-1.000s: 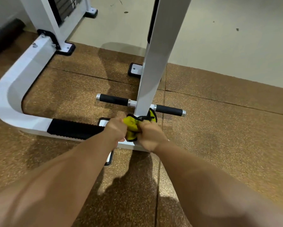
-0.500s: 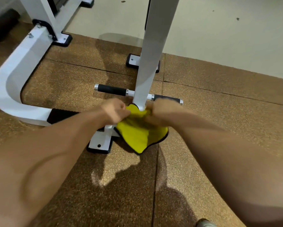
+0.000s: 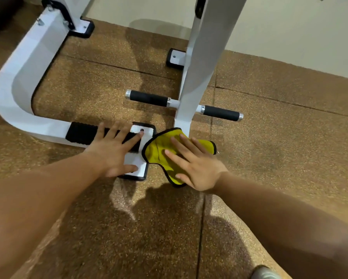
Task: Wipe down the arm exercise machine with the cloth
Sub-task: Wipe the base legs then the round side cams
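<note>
The yellow cloth (image 3: 159, 153) with a black hem lies spread on the floor at the foot of the white upright post (image 3: 197, 77) of the arm exercise machine. My right hand (image 3: 193, 164) presses flat on the cloth with straight fingers. My left hand (image 3: 113, 150) rests flat, fingers spread, on the black ribbed tread (image 3: 78, 134) and the white foot plate (image 3: 144, 130) of the curved white base frame (image 3: 14, 85), just left of the cloth. A black-gripped crossbar (image 3: 149, 98) passes through the post low down.
Brown speckled rubber mats (image 3: 280, 148) cover the floor around the frame, with pale bare floor (image 3: 290, 33) beyond. A second black-edged foot (image 3: 174, 58) sits behind the post and another foot (image 3: 82, 27) at the back left. A shoe tip (image 3: 264, 272) shows at the bottom right.
Both hands held the bunched cloth at the post's base; the cloth was then spread out. Now both hands lie flat, the left moved onto the frame's tread, the right on the cloth.
</note>
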